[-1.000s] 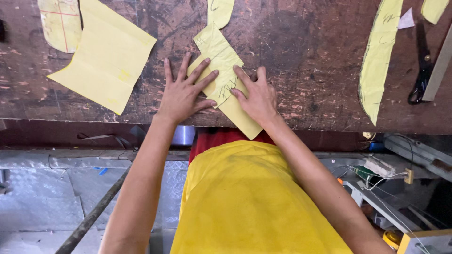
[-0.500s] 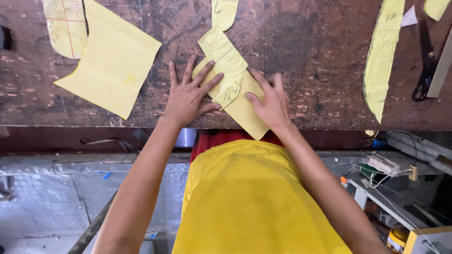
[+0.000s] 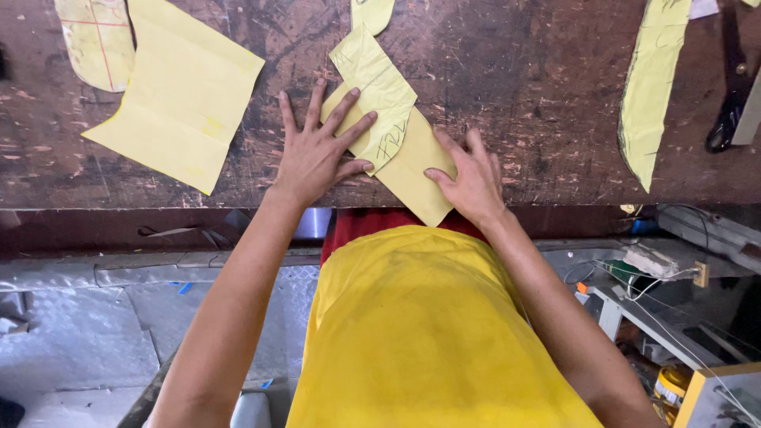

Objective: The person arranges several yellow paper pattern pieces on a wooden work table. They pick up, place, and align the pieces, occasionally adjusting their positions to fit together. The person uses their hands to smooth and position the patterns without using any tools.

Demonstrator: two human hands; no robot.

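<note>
Right, I'm pressing the yellow paper pattern piece (image 3: 396, 150) flat at the near edge of the worktop (image 3: 515, 71), its lower corner overhanging that edge. My left hand (image 3: 317, 150) is lying open, fingers spread across the piece's left side. My right hand (image 3: 472, 178) is resting flat, fingers together, on its right edge. Neither is gripping anything. Probably flattening or aligning the layers; next move needs steady pressure without shifting them. A folded yellow sheet (image 3: 178, 95) is lying toward the far-left corner, a long curved strip (image 3: 650, 87) toward the right.

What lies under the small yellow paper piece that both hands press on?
Under the small paper piece lies a larger yellow piece on the wooden table. The left hand and right hand cover parts of both.
</note>
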